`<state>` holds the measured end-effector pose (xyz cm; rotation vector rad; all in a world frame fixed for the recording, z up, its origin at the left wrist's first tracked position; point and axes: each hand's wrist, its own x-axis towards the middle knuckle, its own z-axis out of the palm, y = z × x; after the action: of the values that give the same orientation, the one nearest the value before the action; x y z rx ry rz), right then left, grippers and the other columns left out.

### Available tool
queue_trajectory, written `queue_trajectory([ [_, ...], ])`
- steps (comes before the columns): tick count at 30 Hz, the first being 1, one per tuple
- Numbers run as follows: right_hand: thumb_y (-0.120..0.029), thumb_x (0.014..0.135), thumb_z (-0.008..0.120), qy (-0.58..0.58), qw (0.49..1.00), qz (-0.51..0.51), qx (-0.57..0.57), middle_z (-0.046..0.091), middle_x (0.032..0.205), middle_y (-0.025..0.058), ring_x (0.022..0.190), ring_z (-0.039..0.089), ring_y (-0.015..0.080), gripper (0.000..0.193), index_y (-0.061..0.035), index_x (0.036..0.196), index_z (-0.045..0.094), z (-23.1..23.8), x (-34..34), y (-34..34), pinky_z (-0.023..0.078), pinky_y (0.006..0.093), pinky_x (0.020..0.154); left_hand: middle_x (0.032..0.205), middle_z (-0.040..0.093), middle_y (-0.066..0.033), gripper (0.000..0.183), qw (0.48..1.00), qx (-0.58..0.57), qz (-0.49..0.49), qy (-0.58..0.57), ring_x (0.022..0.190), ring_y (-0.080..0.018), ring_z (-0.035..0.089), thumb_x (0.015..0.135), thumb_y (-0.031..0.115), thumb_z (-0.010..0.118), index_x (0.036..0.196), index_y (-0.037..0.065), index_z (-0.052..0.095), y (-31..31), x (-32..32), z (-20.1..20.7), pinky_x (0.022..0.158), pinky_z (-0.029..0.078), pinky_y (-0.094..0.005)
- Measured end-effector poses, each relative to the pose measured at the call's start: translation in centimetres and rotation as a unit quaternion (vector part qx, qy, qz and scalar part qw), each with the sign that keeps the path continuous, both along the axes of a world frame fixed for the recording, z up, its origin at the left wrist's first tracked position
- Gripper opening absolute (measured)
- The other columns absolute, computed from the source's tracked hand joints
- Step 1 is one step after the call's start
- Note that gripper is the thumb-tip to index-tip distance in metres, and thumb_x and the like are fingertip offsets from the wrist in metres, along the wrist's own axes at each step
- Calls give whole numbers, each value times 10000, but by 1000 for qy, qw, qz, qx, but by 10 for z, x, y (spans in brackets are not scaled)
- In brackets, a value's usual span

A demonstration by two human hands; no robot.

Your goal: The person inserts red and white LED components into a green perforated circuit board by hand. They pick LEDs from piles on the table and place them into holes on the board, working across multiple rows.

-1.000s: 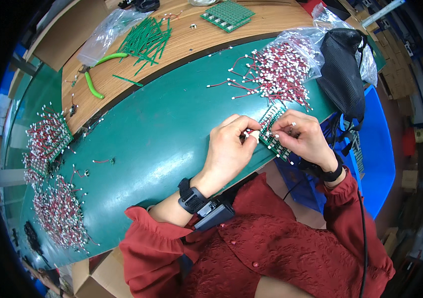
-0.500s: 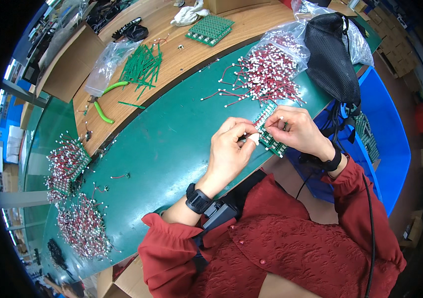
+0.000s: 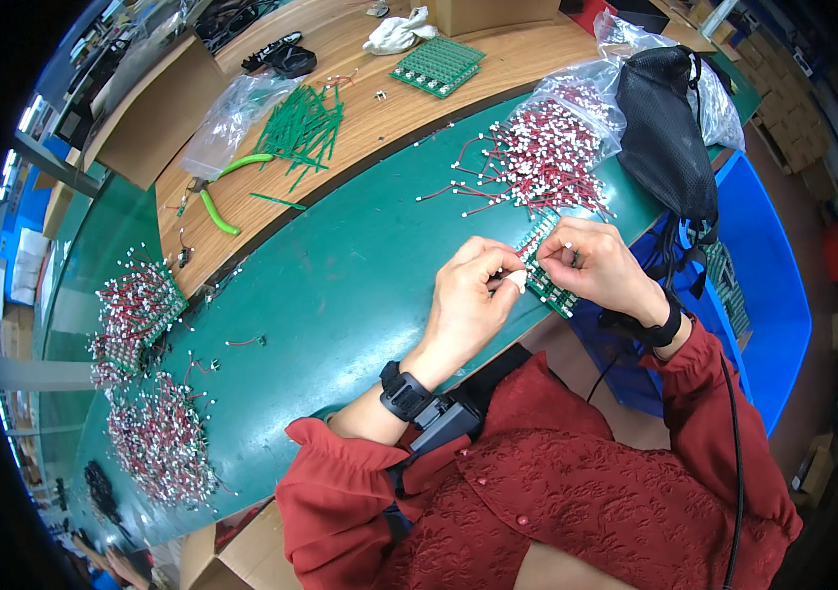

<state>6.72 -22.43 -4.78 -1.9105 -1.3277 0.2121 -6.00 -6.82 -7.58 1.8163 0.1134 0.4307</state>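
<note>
A green circuit board [image 3: 562, 298] with white connectors lies at the right edge of the green table, under both my hands. My left hand [image 3: 473, 295] is closed in a pinch at the board's left side, with a small white piece at its thumb tip. Over the board's right side, my right hand [image 3: 596, 267] pinches with thumb and forefinger. What the fingertips grip is too small and hidden to make out. Just beyond the board spreads a pile of short red wires with white plugs [image 3: 551, 147], partly inside a clear plastic bag.
Left on the table are another red wire pile [image 3: 161, 442] and wired boards [image 3: 139, 310]. Green-handled pliers [image 3: 210, 208], green strips [image 3: 303, 126] and a stacked green board panel [image 3: 437, 67] lie on the wooden top. A black mesh bag [image 3: 666, 133] and blue bin [image 3: 768, 295] are at right.
The whole view has shifted slightly, so the table and its things appear a little further right. Both hands stay pinched over the board, with only small finger movement.
</note>
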Motion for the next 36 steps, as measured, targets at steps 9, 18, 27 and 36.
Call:
queue_trajectory([
  [9,-4,785,676,-9,999,18,-38,600,746,90,649,637,189,61,-1,837,645,9,4,4,515,311,590,1029,637,-101,122,1000,8,0,-1,876,-166,664,815,-13,662,934,5,683,0,1,-1,731,582,-268],
  [18,11,762,646,-58,995,53,-54,573,780,115,644,630,269,86,1,835,601,14,1,7,515,367,587,1023,639,-100,144,1000,2,0,-10,873,-173,668,798,-41,639,928,3,682,0,1,-2,740,581,-275],
  [27,-50,790,583,-297,933,83,-186,543,843,153,652,642,304,102,27,852,561,24,-24,16,522,404,556,973,657,-85,148,998,56,22,-25,820,-169,660,779,-51,640,913,3,674,0,1,-5,686,549,-264],
  [36,-133,800,661,-193,972,-132,-37,625,806,112,708,653,296,82,-65,839,637,24,18,-26,525,386,635,950,682,-71,77,998,42,39,-5,835,-163,646,805,17,693,879,33,709,-1,-1,4,689,524,-267],
])
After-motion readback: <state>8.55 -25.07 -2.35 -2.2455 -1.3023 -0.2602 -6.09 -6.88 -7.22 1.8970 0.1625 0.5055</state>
